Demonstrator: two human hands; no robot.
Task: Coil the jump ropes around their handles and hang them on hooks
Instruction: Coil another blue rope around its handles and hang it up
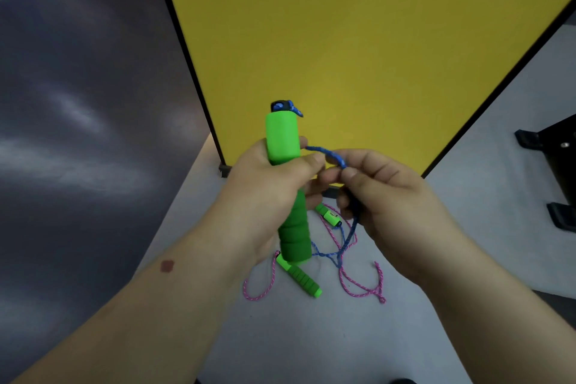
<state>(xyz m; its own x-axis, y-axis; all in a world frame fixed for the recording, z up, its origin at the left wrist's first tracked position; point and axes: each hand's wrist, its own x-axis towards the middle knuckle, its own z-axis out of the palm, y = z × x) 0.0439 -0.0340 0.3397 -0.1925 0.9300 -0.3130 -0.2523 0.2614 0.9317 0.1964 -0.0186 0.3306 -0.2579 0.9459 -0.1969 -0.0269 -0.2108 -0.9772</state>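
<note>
The left hand holds one green handle upright, and the right hand pinches the blue rope at 3 o'clock beside it. On the floor below lie two more green handles and one pink rope (no readable writing).
</note>
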